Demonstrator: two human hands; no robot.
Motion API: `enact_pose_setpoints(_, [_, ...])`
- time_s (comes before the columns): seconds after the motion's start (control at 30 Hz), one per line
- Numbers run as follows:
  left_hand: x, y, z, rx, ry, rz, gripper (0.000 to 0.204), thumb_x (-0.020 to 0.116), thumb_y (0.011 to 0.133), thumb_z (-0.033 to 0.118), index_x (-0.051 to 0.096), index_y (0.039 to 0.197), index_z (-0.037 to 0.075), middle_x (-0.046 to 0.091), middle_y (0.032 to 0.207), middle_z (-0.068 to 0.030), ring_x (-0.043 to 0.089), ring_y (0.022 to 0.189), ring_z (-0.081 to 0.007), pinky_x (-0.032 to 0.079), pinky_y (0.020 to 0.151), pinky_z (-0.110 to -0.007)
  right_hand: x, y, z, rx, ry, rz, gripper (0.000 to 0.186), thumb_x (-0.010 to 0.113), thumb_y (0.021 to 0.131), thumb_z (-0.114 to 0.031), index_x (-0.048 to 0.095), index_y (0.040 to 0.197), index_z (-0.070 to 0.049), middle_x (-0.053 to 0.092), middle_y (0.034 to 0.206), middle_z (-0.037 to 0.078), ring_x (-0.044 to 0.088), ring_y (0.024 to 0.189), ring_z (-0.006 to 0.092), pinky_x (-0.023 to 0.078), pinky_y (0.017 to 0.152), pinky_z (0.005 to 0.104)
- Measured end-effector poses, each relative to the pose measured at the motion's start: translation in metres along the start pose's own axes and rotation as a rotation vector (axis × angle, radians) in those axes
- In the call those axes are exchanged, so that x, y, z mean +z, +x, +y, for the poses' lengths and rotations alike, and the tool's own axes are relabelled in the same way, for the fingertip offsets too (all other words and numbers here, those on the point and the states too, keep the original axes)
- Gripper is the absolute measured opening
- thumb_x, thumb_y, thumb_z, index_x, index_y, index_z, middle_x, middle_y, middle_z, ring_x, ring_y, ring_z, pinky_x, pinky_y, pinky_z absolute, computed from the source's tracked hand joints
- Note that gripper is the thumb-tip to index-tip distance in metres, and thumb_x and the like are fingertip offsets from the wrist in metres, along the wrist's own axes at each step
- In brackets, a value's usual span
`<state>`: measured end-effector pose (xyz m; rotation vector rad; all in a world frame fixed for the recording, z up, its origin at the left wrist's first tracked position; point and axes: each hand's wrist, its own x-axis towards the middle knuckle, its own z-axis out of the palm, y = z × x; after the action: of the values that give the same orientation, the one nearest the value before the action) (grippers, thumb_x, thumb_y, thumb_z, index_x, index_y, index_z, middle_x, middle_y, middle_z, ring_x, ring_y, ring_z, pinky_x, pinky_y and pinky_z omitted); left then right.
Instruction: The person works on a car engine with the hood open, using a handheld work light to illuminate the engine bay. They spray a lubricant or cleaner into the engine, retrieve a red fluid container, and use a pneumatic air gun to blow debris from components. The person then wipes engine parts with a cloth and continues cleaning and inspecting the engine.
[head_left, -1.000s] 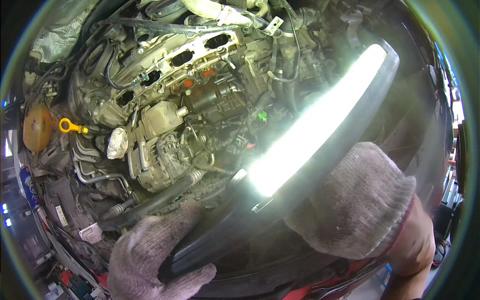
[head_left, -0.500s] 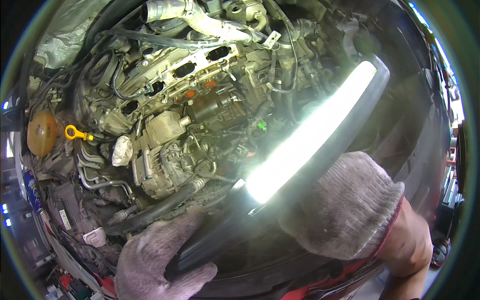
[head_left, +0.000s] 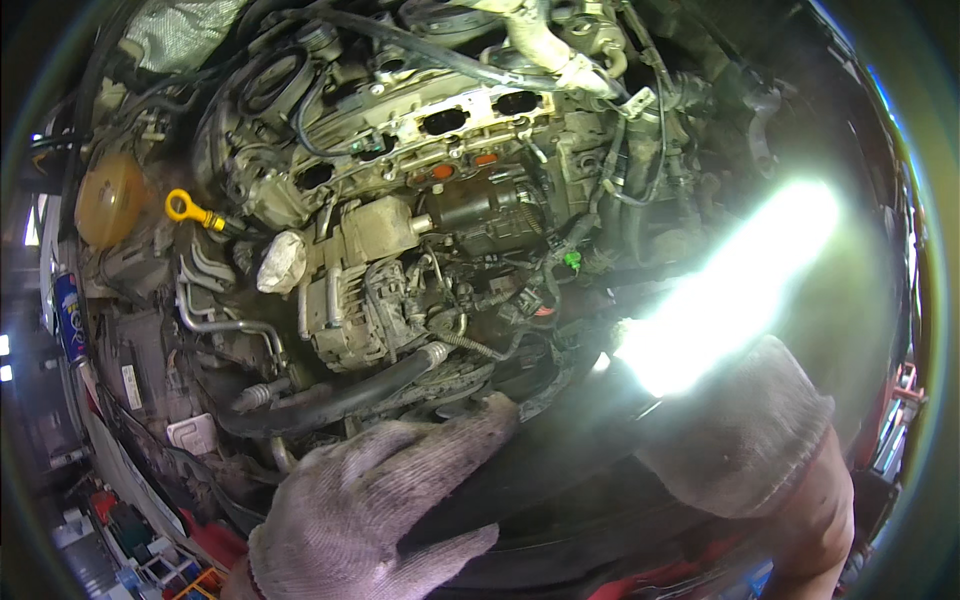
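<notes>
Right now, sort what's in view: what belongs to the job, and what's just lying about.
In use, it seems:
lit lamp, gripped by the left hand; right hand at its lit end, fingers hidden
exposed engine

Lying about, apparently:
blue can, far left
red item, lower left, too small to name

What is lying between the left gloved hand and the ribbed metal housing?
In the head view, a thick black hose crosses between the left gloved hand and the housing.

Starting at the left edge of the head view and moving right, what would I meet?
Amber tank, yellow handle, left hand, green clip, right hand.
</notes>
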<state>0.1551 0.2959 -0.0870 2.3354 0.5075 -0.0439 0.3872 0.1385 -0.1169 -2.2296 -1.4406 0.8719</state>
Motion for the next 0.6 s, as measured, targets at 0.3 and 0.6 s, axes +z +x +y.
enact_pose_setpoints(0.3, [0.013,-0.001,-0.022,0.212,-0.173,0.073,0.066,0.082,0.081,0.02,0.061,0.142,0.006,0.066,0.137,-0.0144,0.065,0.12,-0.0346,0.052,0.103,-0.042,0.001,0.001,-0.012,0.039,-0.091,0.011,0.03,0.068,0.095,-0.02,0.065,0.12,-0.003,0.067,0.113,0.013,0.065,0.101,0.0274,0.052,0.087,0.0391])
enact_pose_setpoints(0.6, [-0.002,-0.001,-0.013,0.061,-0.083,-0.068,0.074,0.089,0.072,0.022,0.063,0.137,-0.001,0.071,0.124,-0.0199,0.072,0.099,-0.0345,0.059,0.084,-0.041,0.008,0.007,-0.016,0.021,-0.109,-0.027,0.029,0.069,0.094,-0.021,0.066,0.117,-0.003,0.067,0.108,0.014,0.065,0.097,0.0295,0.053,0.084,0.0409])
